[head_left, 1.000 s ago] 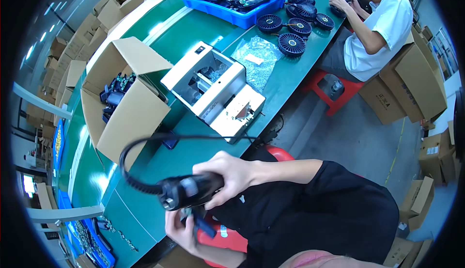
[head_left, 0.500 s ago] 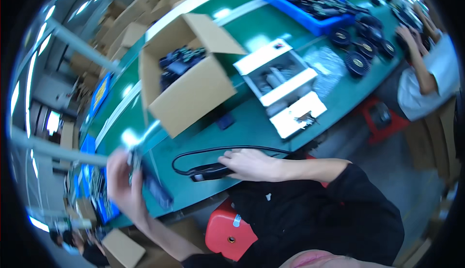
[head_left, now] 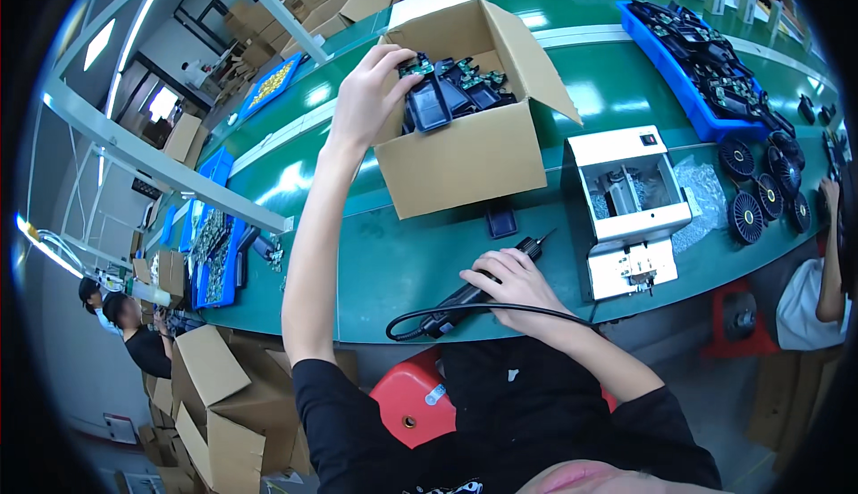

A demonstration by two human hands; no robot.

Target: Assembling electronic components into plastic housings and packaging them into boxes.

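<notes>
- Left hand: reaching into the open box, fingers pinching a black part at its top-left corner.
- Right hand: lying in front of the box, fingers curled around a corded black screwdriver on the green counter.
- Grey machine: sitting right of the box.
- Blue tray: lying beyond the machine.

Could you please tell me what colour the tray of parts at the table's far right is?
The tray is blue, in the head view.
</notes>
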